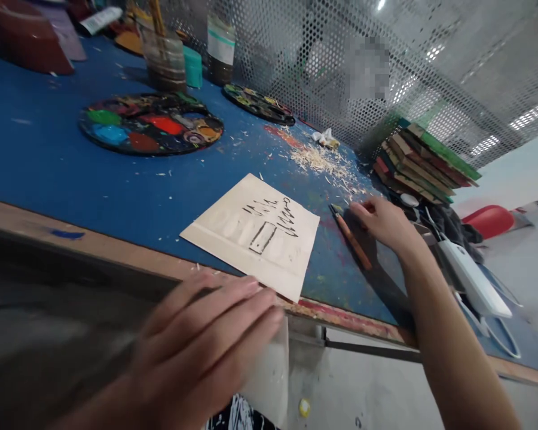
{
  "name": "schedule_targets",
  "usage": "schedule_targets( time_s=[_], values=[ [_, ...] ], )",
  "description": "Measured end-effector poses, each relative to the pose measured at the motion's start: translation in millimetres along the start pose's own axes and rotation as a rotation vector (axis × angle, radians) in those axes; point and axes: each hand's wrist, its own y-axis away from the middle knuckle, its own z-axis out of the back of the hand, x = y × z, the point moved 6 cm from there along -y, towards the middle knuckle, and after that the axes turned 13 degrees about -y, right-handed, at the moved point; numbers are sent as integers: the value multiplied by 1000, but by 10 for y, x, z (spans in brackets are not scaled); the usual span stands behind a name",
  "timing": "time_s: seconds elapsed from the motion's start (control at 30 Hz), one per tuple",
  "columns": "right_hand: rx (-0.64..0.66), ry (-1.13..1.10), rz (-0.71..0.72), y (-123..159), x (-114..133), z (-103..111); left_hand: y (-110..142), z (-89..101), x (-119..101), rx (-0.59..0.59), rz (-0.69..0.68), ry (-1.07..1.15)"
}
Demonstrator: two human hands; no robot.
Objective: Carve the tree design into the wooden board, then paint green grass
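A small cream sheet of paper (224,224) with black drawn marks and a rectangle lies at the table's front edge. My left hand (210,340), blurred, hovers in front of that edge, close to the paper's lower side. Its fingers are stretched out and hold nothing I can see. To the paper's right, a brown-orange pencil (353,242) with a dark tip lies on the blue tabletop. Just beyond and right of it is my right hand (381,218), its fingers curled in. Whether something small is between those fingertips is hidden.
Pale shavings (320,161) are scattered behind the pencil. Two paint palettes, a near one (130,140) and a far one (257,104), lie leftward, with a jar of brushes (164,60) behind. Stacked books (424,161) and a white power strip (475,278) are at right. Perforated metal mesh (287,54) borders the back.
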Motion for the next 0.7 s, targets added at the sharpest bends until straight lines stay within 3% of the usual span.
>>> schedule_targets(
  time_s=[0.03, 0.13, 0.2, 0.37, 0.5, 0.6, 0.7],
  values=[
    [80, -11, 9, 41, 2, -5, -66, -37, -89, -6, 4, -11],
    [378, -99, 75, 250, 60, -77, -196, -267, -263, 158, -39, -87],
    [431, -155, 107, 406, 124, -113, -224, -338, -305, 164, -75, -134],
    [142, -92, 177, 685, 295, -150, -269, -316, -368, 47, -99, -81],
    [11, 23, 143, 776, 252, -31, -278, -225, -281, 6, -176, 47],
    [-111, 18, 103, 801, 173, 213, -180, -170, 72, 32, -282, 182],
    [-167, 20, 123, 836, 188, 347, -131, -135, 597, 18, -150, 39]
  ],
)
